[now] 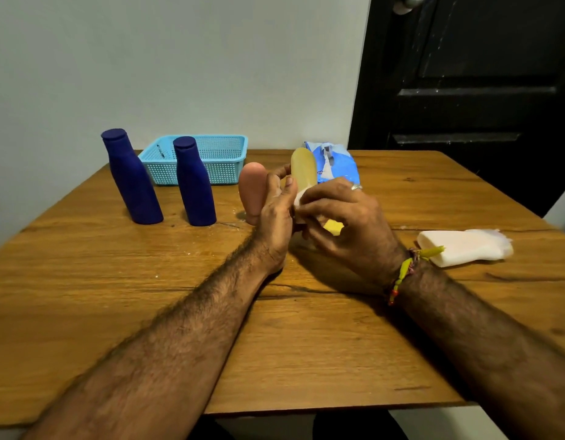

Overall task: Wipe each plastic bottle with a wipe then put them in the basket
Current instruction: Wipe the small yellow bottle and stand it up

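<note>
A yellow plastic bottle (303, 168) stands at the table's middle, partly hidden by both hands. My left hand (276, 214) grips its left side. My right hand (341, 217) pinches a white wipe (298, 198) against the bottle's front. A pink bottle (252, 192) stands just left of my left hand. Two dark blue bottles (130, 179) (195, 185) stand upright further left. The light blue basket (224, 163) sits behind them against the wall, with no bottle in it.
A blue pack of wipes (336, 163) lies behind the yellow bottle. A white folded stack of wipes (462, 247) lies at the right of the wooden table (148, 281). A dark door (465, 90) stands behind on the right.
</note>
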